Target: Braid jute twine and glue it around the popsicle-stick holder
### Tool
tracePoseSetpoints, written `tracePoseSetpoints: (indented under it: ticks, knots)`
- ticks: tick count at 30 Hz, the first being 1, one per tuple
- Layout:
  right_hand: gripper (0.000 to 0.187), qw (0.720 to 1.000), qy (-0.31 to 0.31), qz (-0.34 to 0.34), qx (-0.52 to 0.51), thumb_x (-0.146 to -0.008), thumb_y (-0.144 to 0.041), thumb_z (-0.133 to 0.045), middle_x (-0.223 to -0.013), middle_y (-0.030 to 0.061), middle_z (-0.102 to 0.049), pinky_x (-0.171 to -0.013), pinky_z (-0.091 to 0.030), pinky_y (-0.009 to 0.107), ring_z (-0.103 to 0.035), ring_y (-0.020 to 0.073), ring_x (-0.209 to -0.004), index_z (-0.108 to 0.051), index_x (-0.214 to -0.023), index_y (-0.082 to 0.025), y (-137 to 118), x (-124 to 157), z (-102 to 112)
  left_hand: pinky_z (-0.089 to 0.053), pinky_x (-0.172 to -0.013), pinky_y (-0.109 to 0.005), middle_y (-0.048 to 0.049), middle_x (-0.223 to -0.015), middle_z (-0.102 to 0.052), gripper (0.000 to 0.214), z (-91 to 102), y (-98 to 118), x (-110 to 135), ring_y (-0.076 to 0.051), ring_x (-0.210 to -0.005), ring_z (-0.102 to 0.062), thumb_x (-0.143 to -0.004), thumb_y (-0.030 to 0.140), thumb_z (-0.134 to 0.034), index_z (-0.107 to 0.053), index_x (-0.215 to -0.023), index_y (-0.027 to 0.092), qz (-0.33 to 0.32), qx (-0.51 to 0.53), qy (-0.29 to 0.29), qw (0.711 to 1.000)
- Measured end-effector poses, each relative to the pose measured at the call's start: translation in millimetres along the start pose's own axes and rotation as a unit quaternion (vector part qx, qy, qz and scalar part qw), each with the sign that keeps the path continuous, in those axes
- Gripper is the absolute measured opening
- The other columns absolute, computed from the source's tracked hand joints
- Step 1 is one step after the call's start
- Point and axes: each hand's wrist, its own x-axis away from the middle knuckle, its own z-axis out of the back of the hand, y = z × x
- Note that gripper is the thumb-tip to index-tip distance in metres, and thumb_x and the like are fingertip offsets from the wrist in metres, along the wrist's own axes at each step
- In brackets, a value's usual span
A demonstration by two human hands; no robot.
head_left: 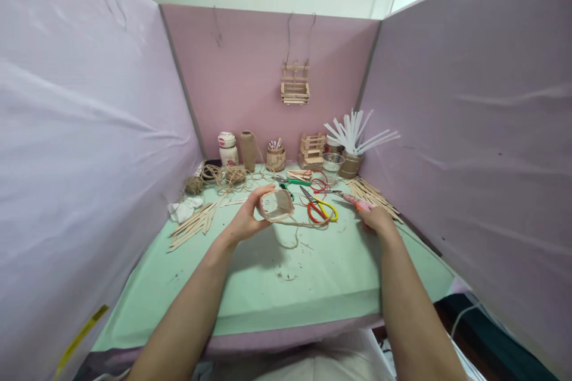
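Observation:
My left hand (pixel 254 214) is closed around a small pale cup (pixel 277 205), tilted so that its open mouth faces me. A strand of twine (pixel 304 224) runs from the cup to the right, and a loop hangs below it. At the right, my right hand (pixel 375 218) is wrapped around a pink glue gun (pixel 363 205) whose nozzle points left. Between the hands lie scissors (pixel 319 207) with red and yellow handles. Green-handled pliers (pixel 297 182) rest just behind them.
Wooden sticks lie in a left pile (pixel 193 227) and a right pile (pixel 375 197). Tangled twine (pixel 232 176) sits at the back left. Along the back stand a brown bottle (pixel 247 152), a pencil pot (pixel 276 159), a clear cup (pixel 332 165) and a pot (pixel 351 165) of white strips. Fabric walls enclose the table.

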Motion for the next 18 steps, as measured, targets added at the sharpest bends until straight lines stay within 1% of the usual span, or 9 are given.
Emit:
tracePoseSetpoints:
  ticks: [3,5,7,10,11,12,15,16,18]
  knots:
    - [0.025,0.999,-0.017,-0.041,-0.029,-0.075,-0.030,-0.052,-0.054,0.0079,-0.061,-0.056,-0.039,0.027,-0.058,0.0201,-0.058,-0.068,-0.078,-0.012,-8.8,16.0,3.0,-0.030,-0.108,-0.043,-0.0119,-0.138,-0.043,0.069,-1.6,1.5,1.1,-0.027,-0.130,-0.039,-0.068,0.026,-0.075,-0.042,-0.128,0.026,-0.027,0.014,0.009,0.999]
    - [0.028,0.997,0.038,-0.019,-0.062,-0.075,-0.030,-0.052,-0.067,0.0100,-0.065,-0.060,-0.040,0.028,-0.059,0.0212,-0.066,-0.066,-0.089,-0.010,-17.3,29.8,3.1,-0.030,-0.108,-0.043,-0.0119,-0.140,-0.041,0.069,-1.9,4.4,1.9,-0.027,-0.131,-0.038,-0.067,0.027,-0.075,-0.041,-0.128,0.026,-0.021,0.035,0.016,0.999]
    - [0.036,0.986,0.118,0.035,-0.110,-0.077,-0.037,-0.051,-0.085,0.0130,-0.066,-0.067,-0.041,0.029,-0.059,0.0228,-0.077,-0.062,-0.100,-0.011,-26.9,44.7,2.4,-0.030,-0.108,-0.043,-0.0118,-0.139,-0.042,0.068,-2.5,9.6,1.9,-0.028,-0.132,-0.036,-0.067,0.028,-0.076,-0.042,-0.126,0.026,-0.008,0.048,0.025,0.999]
    - [0.043,0.945,0.209,0.118,-0.221,-0.078,-0.044,-0.048,-0.099,0.0130,-0.063,-0.073,-0.042,0.032,-0.056,0.0221,-0.085,-0.056,-0.107,-0.013,-40.6,64.6,1.3,-0.030,-0.108,-0.043,-0.0115,-0.137,-0.045,0.066,-4.4,18.2,0.8,-0.028,-0.133,-0.035,-0.064,0.028,-0.078,-0.046,-0.122,0.026,0.006,0.059,0.042,0.997]
    - [0.044,0.928,0.204,0.141,-0.277,-0.077,-0.045,-0.050,-0.100,0.0112,-0.062,-0.072,-0.044,0.031,-0.055,0.0207,-0.084,-0.055,-0.108,-0.014,-44.4,69.6,0.8,-0.030,-0.108,-0.043,-0.0115,-0.136,-0.045,0.066,-5.2,20.2,0.3,-0.028,-0.132,-0.036,-0.063,0.028,-0.079,-0.047,-0.120,0.026,0.009,0.066,0.048,0.997]
    - [0.044,0.914,0.165,0.155,-0.337,-0.075,-0.047,-0.054,-0.096,0.0084,-0.062,-0.068,-0.045,0.030,-0.055,0.0186,-0.080,-0.055,-0.106,-0.016,-47.6,73.5,0.2,-0.030,-0.108,-0.043,-0.0115,-0.136,-0.045,0.066,-6.0,21.6,0.0,-0.029,-0.132,-0.036,-0.061,0.028,-0.080,-0.048,-0.119,0.026,0.012,0.073,0.051,0.996]
    - [0.043,0.873,-0.007,0.147,-0.466,-0.067,-0.049,-0.066,-0.077,-0.0004,-0.058,-0.057,-0.045,0.024,-0.051,0.0125,-0.064,-0.056,-0.094,-0.018,-53.3,80.1,-3.8,-0.031,-0.107,-0.044,-0.0119,-0.137,-0.044,0.067,-7.7,22.9,-0.2,-0.029,-0.131,-0.037,-0.060,0.028,-0.080,-0.048,-0.118,0.026,0.011,0.083,0.057,0.995]
    - [0.042,0.862,-0.039,0.136,-0.487,-0.064,-0.049,-0.069,-0.074,-0.0021,-0.056,-0.055,-0.045,0.023,-0.050,0.0114,-0.062,-0.056,-0.091,-0.019,-54.2,81.5,-5.7,-0.031,-0.107,-0.044,-0.0121,-0.138,-0.043,0.067,-7.6,22.7,-0.1,-0.029,-0.131,-0.037,-0.060,0.028,-0.080,-0.048,-0.118,0.026,0.010,0.081,0.058,0.995]
    - [0.042,0.847,-0.049,0.116,-0.517,-0.061,-0.045,-0.074,-0.076,-0.0029,-0.056,-0.055,-0.046,0.022,-0.051,0.0109,-0.064,-0.055,-0.088,-0.020,-55.6,84.5,-9.6,-0.031,-0.106,-0.045,-0.0122,-0.136,-0.045,0.066,-5.7,21.6,-0.3,-0.030,-0.130,-0.038,-0.060,0.029,-0.080,-0.049,-0.119,0.026,0.008,0.070,0.061,0.996]
